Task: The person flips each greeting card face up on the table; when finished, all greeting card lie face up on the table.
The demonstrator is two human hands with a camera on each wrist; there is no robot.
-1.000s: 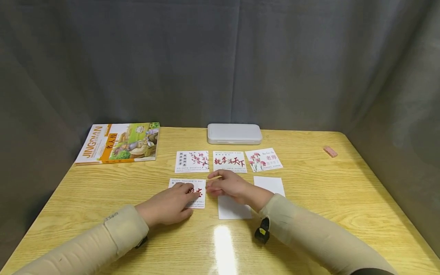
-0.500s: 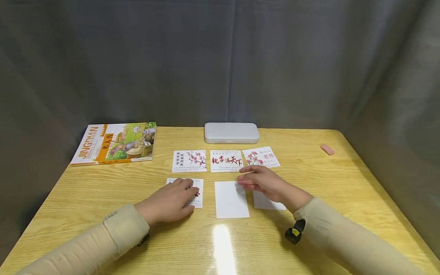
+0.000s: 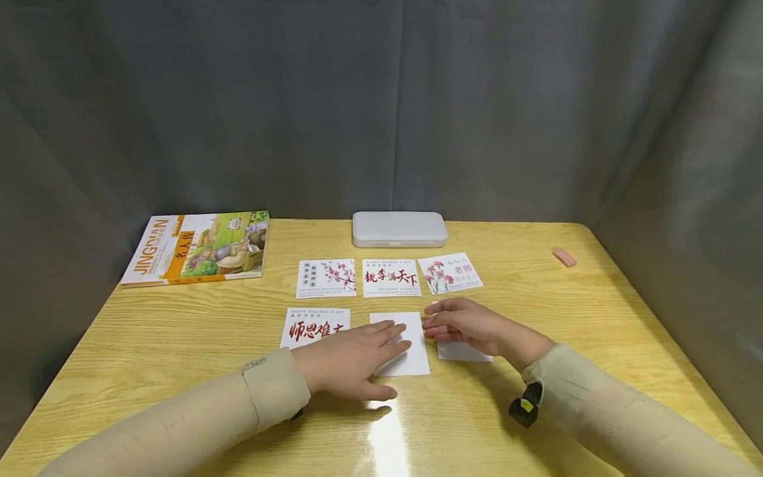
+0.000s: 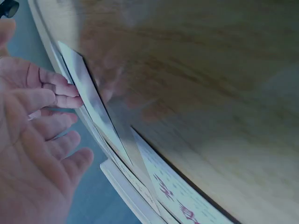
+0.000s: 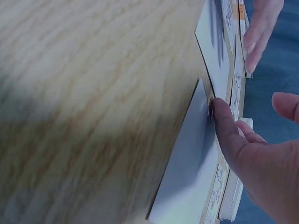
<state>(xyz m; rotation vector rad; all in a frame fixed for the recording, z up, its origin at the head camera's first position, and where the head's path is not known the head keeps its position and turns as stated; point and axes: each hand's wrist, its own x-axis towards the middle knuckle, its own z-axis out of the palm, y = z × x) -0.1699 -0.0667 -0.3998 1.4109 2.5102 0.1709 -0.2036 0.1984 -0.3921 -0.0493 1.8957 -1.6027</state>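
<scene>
My left hand (image 3: pixel 352 358) hovers with fingers stretched over a blank white card (image 3: pixel 419 354) in the front row; the left wrist view shows a gap beneath it. Fingertips of my right hand (image 3: pixel 477 328) reach down at the gap between that card and a second blank card (image 3: pixel 461 352), which the hand partly covers. In the right wrist view, one finger (image 5: pixel 226 123) touches down by the two cards' edges. Left of the blank ones lies a card with red characters (image 3: pixel 312 326), its lower right corner hidden by my left hand.
Behind lie a blossom card (image 3: pixel 326 278), a red-lettered card (image 3: pixel 391 278) and a slightly turned carnation card (image 3: pixel 450 273). A white case (image 3: pixel 399 228) stands at the back, books (image 3: pixel 197 248) at the far left, a pink eraser-like block (image 3: pixel 563 257) at the right.
My left hand has left the red-lettered front card and moved right over the middle blank card. My right hand has moved right, from the middle blank card to the right one.
</scene>
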